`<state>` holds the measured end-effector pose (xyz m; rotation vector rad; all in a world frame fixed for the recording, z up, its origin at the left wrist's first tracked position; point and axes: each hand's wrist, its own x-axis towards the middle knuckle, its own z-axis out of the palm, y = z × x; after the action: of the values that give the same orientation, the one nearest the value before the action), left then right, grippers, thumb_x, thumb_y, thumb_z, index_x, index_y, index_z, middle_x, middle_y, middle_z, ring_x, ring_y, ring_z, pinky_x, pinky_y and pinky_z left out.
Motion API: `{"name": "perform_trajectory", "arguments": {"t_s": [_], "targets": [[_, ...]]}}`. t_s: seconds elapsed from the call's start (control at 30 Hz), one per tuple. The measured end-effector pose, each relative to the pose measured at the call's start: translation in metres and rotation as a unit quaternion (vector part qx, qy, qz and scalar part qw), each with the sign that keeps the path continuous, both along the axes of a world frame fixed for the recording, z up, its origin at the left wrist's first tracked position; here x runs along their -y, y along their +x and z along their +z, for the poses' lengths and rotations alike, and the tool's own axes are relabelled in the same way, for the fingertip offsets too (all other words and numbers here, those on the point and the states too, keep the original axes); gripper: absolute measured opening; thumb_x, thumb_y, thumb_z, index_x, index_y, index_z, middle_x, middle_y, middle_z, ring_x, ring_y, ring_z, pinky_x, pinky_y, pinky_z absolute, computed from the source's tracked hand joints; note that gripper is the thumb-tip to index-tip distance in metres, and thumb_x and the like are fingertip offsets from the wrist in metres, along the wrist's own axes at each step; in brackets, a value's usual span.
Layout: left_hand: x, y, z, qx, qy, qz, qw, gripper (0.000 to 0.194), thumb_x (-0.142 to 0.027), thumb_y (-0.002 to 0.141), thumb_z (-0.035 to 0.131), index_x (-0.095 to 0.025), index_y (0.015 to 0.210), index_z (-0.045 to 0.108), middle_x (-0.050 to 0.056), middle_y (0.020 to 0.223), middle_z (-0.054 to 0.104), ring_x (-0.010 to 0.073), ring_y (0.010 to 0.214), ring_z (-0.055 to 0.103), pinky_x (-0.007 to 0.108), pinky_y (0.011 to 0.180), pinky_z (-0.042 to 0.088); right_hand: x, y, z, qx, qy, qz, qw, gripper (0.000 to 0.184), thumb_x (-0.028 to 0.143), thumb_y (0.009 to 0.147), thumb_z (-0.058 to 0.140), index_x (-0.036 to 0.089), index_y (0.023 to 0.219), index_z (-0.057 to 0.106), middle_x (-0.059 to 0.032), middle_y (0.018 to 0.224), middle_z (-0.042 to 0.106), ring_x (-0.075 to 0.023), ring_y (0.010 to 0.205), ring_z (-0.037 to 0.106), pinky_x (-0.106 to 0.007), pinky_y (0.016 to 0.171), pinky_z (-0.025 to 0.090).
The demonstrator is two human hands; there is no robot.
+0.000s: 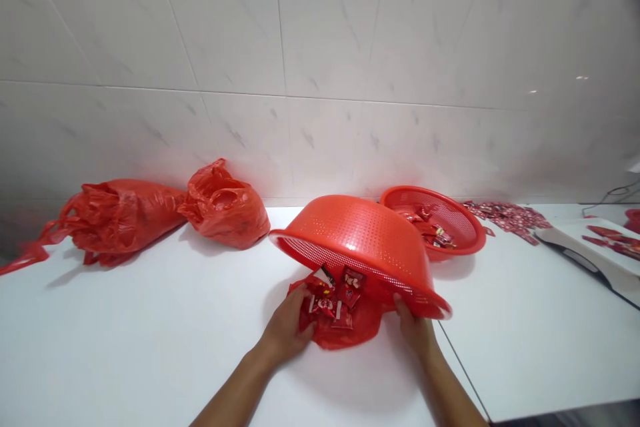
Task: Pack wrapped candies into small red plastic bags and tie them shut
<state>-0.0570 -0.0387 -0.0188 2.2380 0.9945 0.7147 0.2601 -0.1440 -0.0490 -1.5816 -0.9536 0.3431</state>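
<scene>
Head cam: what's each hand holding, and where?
The right hand grips the near rim of the tilted red plastic colander. The left hand is on the edge of the red plastic bag; whether it grips cannot be told.

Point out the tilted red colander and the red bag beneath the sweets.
Tilted red colander (360, 233), head view, on its domed base.
Red bag (335, 338), head view, on bare plastic below the sweets.

red plastic colander (363, 240): tilted, front rim raised | red plastic bag (345, 330): flat beneath | red wrapped packets (333, 297): piled on bag
</scene>
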Motion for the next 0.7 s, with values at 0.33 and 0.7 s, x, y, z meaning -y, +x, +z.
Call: {"name": "perform_trajectory", "arguments": {"t_s": [0.33, 0.7], "targets": [[0.0, -0.004, -0.011, -0.011, 0.083, -0.03, 0.996, 0.052, -0.019, 0.086, 0.067, -0.025, 0.136, 0.056, 0.012, 0.163, 0.049, 0.0367, 0.146, 0.051, 0.058, 0.117, 0.05, 0.017, 0.005, 0.049, -0.075, 0.11, -0.174, 0.976, 0.028, 0.048, 0.09, 0.066, 0.021, 0.081, 0.066, -0.0031, 0.078, 0.065, -0.0233, 0.078, 0.062, -0.04, 0.078, 0.052], [0.006, -0.003, 0.003, -0.051, 0.13, -0.132, 0.981, 0.057, 0.002, 0.086, 0.05, -0.031, 0.129, 0.064, 0.002, 0.158, 0.056, 0.0296, 0.158, 0.036, 0.064, 0.127, 0.033, 0.09, 0.12, 0.069, -0.338, 0.268, -0.285, 0.856, 0.01, 0.038, 0.068, 0.068, 0.029, 0.063, 0.066, -0.0119, 0.072, 0.057, -0.0232, 0.053, 0.047, -0.057, 0.056, 0.04]]}}
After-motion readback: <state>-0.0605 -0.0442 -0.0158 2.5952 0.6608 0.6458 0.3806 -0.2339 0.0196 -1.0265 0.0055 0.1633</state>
